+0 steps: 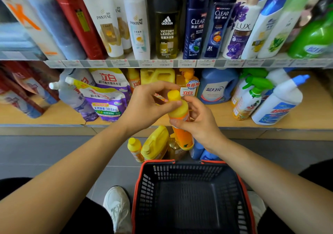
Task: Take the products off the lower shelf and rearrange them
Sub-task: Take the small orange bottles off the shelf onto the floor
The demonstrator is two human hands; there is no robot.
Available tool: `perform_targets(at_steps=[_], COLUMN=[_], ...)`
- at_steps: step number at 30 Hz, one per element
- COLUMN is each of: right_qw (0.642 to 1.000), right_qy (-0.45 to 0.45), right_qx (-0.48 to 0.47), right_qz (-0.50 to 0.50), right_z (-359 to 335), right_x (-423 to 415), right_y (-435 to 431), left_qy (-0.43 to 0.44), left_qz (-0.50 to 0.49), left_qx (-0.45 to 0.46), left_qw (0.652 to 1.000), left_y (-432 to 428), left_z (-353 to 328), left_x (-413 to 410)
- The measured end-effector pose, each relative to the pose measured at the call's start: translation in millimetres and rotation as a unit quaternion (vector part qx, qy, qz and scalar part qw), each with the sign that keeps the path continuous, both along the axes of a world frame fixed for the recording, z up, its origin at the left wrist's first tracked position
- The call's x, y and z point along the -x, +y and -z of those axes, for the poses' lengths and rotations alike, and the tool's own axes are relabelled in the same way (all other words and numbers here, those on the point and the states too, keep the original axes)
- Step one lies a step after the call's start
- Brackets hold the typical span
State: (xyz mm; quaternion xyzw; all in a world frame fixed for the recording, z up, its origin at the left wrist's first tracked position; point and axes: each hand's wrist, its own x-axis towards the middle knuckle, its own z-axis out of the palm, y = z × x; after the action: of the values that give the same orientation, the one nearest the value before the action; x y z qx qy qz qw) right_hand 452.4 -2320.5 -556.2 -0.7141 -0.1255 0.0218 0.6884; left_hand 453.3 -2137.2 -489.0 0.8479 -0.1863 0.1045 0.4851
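Note:
I hold a yellow-capped orange detergent bottle (pixel 179 113) upright in front of the lower shelf (pixel 54 115). My right hand (pixel 200 124) wraps its body from the right. My left hand (pixel 146 104) pinches the bottle's neck just under the cap. On the lower shelf stand purple-and-white refill pouches (pixel 106 98), yellow jugs (pixel 156 75), a blue detergent jug (pixel 216 86), green-trigger spray bottles (pixel 250 97) and a white blue-capped bottle (pixel 281 104). On the floor below stand a small yellow bottle (pixel 135 149), a yellow jug (pixel 155 143) and blue bottles (pixel 200 152).
A black shopping basket with a red rim (pixel 156 163) sits on the grey floor between my feet, with nothing in it. The upper shelf (pixel 162 63) carries shampoo and body wash bottles. Red boxes (pixel 21 89) lean at the lower shelf's left end.

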Motion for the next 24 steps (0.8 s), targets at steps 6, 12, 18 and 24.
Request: perform_targets(at_steps=[6, 12, 18, 24], right_qw=[0.997, 1.0, 0.969, 0.937], right_qy=[-0.053, -0.015, 0.15, 0.224], right_qx=[0.047, 0.014, -0.117, -0.164], right_qz=[0.038, -0.012, -0.16, -0.21], right_z=[9, -2, -18, -23], right_x=[1, -7, -5, -6], right_y=[2, -5, -7, -8], left_qy=[-0.051, 0.026, 0.161, 0.231], left_qz=[-0.033, 0.049, 0.086, 0.114], left_qx=[-0.083, -0.005, 0.138, 0.211], left_qw=[0.995, 0.998, 0.974, 0.943], left_y=[-3, 0, 6, 11], left_z=[1, -5, -9, -5], left_x=[4, -4, -8, -10])
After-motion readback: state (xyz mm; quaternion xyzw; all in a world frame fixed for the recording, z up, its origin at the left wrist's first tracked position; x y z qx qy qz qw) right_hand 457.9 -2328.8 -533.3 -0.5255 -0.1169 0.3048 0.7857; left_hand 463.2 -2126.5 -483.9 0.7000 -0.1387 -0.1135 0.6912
